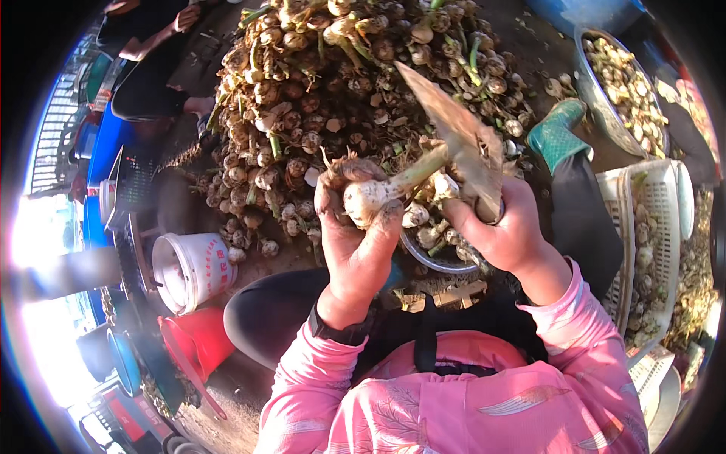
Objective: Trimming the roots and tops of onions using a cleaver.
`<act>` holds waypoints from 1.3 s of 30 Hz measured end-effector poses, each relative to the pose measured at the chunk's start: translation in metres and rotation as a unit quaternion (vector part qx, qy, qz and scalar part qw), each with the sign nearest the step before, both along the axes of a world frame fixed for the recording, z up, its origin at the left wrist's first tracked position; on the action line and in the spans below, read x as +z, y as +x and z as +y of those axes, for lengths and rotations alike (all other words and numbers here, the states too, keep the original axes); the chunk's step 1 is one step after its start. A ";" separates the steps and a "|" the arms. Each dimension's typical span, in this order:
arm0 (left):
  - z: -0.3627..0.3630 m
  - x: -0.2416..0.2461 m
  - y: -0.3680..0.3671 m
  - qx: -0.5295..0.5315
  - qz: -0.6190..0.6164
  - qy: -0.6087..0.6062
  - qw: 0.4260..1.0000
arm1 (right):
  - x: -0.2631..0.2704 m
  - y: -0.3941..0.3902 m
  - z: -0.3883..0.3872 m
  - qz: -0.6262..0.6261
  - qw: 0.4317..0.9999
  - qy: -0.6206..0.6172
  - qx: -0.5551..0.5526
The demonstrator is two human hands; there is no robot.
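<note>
My left hand [360, 227] holds a garlic bulb [366, 200], its fingers curled round the root end and the thumb against its side. The bulb's thick green-white stem [422, 169] slants up to the right, its end close to a broad, dirt-covered knife blade [462, 136]. My right hand [505, 227] grips that knife at its handle end, the blade pointing up and to the left. Below the knife sits a metal basin [439, 264] with garlic bulbs in it, partly hidden by my hands. Beyond both hands rises a large heap of soil-covered garlic [300, 113].
A white bucket [210, 264] and a red bucket [207, 340] stand at left. Another person's arm and leg [150, 93] show at upper left. At right are a green boot [561, 133], a tub of garlic [584, 85] and a white plastic crate [672, 244].
</note>
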State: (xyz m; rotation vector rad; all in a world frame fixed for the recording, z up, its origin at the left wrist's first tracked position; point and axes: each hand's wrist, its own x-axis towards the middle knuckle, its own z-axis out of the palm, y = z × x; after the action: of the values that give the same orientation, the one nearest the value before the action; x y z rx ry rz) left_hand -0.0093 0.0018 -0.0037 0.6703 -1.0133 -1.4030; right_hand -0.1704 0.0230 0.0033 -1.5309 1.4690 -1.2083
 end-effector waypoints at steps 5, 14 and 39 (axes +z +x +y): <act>-0.010 0.021 -0.013 -0.095 0.130 0.070 0.985 | -0.080 -0.043 0.006 0.115 0.927 0.355 -0.038; -0.031 -0.153 -0.031 -0.144 -0.725 -0.247 0.627 | -0.055 -0.070 -0.010 -0.014 0.964 0.167 -0.208; -0.203 -0.162 0.048 0.236 -0.500 0.102 0.827 | -0.099 -0.077 -0.030 -0.082 0.961 0.200 -0.173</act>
State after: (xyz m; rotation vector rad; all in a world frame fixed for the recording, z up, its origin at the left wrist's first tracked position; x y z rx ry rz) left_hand 0.0385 -0.2010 -0.1654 1.7932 -1.3492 -0.6580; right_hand -0.2473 -0.0075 -0.0954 -0.9079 1.7846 -1.1109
